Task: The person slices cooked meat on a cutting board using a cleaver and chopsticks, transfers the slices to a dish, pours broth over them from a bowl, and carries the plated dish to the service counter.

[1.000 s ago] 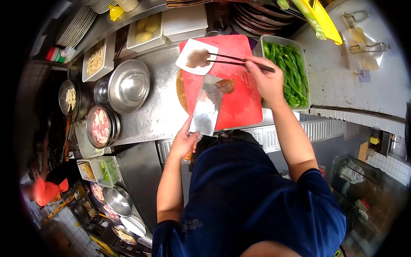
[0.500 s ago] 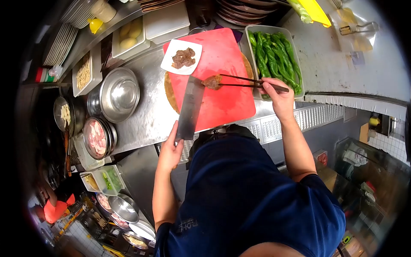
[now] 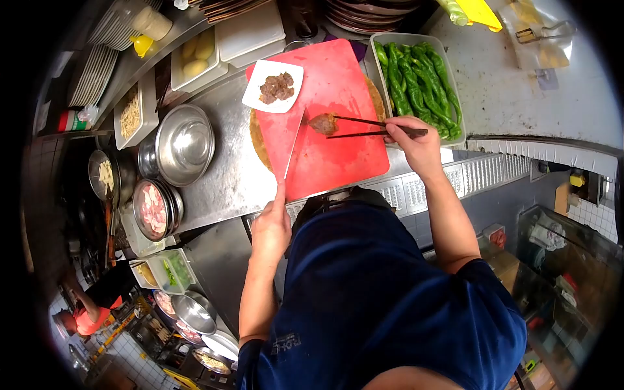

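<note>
My left hand (image 3: 272, 227) grips a cleaver (image 3: 296, 144), its blade turned edge-on so that it shows as a thin line over the red cutting board (image 3: 341, 75). In my right hand (image 3: 418, 146) is a pair of dark chopsticks (image 3: 361, 121). Their tips are at a brown piece of meat (image 3: 323, 123) on the board, just right of the blade. Cut pieces of similar meat (image 3: 277, 88) lie on a white square plate (image 3: 252, 97) at the board's far left corner.
A tub of green peppers (image 3: 419, 84) stands right of the board. To the left are a steel bowl (image 3: 185, 144) and a bowl of raw meat (image 3: 153, 209). Lidded containers (image 3: 250, 32) line the back. At the lower left a person in a red top (image 3: 91, 317) is bent over.
The cleaver has turned from showing its flat side to edge-on, and my left hand has rolled with it. The chopsticks have shifted slightly left. The person at lower left has moved.
</note>
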`<state>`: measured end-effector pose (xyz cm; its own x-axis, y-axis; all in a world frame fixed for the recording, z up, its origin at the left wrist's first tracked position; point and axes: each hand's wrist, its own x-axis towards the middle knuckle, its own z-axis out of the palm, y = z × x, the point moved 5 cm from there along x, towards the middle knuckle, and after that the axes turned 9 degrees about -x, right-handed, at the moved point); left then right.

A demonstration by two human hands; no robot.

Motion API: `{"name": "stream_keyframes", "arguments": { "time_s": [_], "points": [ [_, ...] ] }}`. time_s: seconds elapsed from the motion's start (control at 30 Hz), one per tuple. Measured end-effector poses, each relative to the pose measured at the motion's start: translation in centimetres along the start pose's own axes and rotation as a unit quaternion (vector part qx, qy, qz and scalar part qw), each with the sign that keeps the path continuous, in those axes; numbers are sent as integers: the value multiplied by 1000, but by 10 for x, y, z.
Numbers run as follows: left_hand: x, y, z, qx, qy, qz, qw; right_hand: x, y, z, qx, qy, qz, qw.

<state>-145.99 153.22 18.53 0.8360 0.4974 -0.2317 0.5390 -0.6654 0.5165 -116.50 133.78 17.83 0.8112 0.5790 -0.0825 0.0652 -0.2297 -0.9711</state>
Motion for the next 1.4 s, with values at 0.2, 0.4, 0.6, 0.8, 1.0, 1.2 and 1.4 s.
{"name": "stream_keyframes", "arguments": {
  "time_s": [0.2,0.4,0.6,0.8,1.0,1.2,1.4],
  "points": [
    [18,11,3,-36,25,33,998,-10,-9,-2,-31,-17,13,999],
    [39,26,10,-38,50,76,995,-16,-29,-17,14,-3,22,1000],
    [17,20,6,-27,64,21,997,5,-24,-14,19,-13,-17,1000],
    [9,16,16,-27,50,1,998,10,5,-1,84,32,79,993],
    [7,18,14,-32,55,5,998,17,2,-2,89,52,84,991],
    [5,19,10,-39,53,4,998,17,-11,0,78,81,99,989],
    [8,26,5,-86,61,11,994,2,-25,5,52,73,104,990]
  ]
}}
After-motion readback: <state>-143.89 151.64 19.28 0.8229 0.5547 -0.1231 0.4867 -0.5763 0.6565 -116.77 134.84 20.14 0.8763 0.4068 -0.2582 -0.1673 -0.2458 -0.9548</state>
